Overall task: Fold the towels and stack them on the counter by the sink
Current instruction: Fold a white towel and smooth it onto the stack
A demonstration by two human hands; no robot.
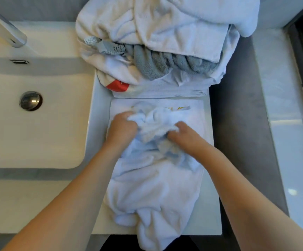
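Towel lies crumpled on the counter right of the sink, long axis running from you toward the unfolded pile; your left hand and right hand both clutch its far end (equally near)

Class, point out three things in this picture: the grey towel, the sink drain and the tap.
grey towel (167, 63), head view, middle of its twisted roll.
sink drain (30, 100), head view, centre of the metal plug.
tap (3, 27), head view, along its spout.
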